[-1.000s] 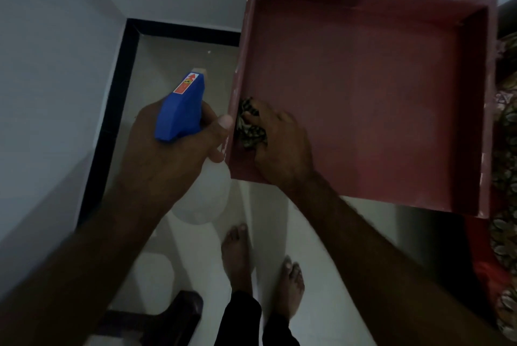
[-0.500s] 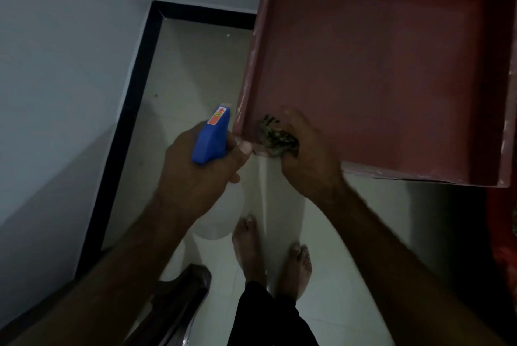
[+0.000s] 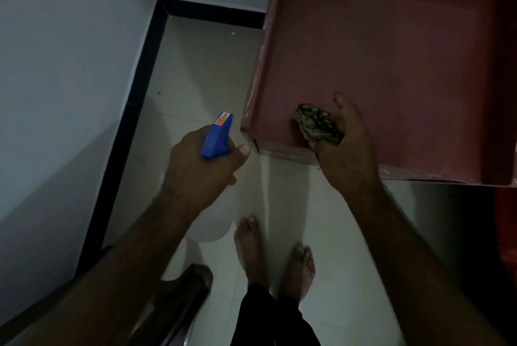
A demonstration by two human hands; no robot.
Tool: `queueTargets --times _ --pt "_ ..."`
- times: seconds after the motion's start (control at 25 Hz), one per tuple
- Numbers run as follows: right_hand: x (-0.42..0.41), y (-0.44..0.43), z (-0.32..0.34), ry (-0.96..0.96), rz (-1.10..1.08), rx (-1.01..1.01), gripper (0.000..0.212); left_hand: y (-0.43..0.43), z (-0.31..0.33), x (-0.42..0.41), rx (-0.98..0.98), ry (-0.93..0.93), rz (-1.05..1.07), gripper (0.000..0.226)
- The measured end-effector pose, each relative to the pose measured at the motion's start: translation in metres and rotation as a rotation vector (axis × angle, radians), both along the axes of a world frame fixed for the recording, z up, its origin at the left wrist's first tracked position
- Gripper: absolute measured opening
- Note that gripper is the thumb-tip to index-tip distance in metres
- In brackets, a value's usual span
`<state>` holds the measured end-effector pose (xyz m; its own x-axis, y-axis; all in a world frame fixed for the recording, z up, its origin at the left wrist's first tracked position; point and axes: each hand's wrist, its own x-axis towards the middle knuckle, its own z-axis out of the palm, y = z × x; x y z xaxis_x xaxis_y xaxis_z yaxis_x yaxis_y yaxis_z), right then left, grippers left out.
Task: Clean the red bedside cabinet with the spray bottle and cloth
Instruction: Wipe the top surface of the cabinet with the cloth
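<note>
Right hand [image 3: 349, 149] clutching the crumpled cloth [image 3: 316, 124], now farther right along the near rim of the red bedside cabinet [image 3: 391, 52] than half a second ago, thumb stretched forward, left hand [image 3: 201, 166] still gripping the blue-headed spray bottle [image 3: 218, 135] just beside the cabinet's near corner, over the pale floor [image 3: 201, 80].

My left grip [image 3: 204, 169] is curled round the neck of the spray bottle [image 3: 216, 135], with the thumb stretched out to the right and the back of the hand facing me. Its forearm comes in from the lower left. My right grip [image 3: 349, 155] bunches the cloth [image 3: 316, 124] against its palm, one finger stretched forward. Its forearm comes in from the lower right. The two grips are near each other but apart.
</note>
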<state>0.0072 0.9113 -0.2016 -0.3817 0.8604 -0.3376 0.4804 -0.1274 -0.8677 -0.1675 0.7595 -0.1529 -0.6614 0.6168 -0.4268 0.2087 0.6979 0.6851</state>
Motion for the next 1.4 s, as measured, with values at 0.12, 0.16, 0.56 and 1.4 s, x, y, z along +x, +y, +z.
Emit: queueTargets --times 0.12,0.16,0.56,1.4 --pt "-0.003 0.001 0.001 -0.002 -0.003 0.008 0.085 0.021 0.006 -0.009 0.042 0.0 -0.02 0.028" --pt "-0.003 0.001 0.002 -0.003 -0.003 0.008 0.084 0.028 0.007 -0.013 0.045 0.0 -0.021 0.028" --pt "-0.041 0.035 0.002 -0.185 0.121 0.432 0.081 0.088 0.017 -0.05 0.054 0.014 -0.036 0.027" --pt "-0.064 0.049 -0.029 -0.57 0.173 0.603 0.066 0.213 0.012 -0.124 0.133 0.008 -0.087 0.029"
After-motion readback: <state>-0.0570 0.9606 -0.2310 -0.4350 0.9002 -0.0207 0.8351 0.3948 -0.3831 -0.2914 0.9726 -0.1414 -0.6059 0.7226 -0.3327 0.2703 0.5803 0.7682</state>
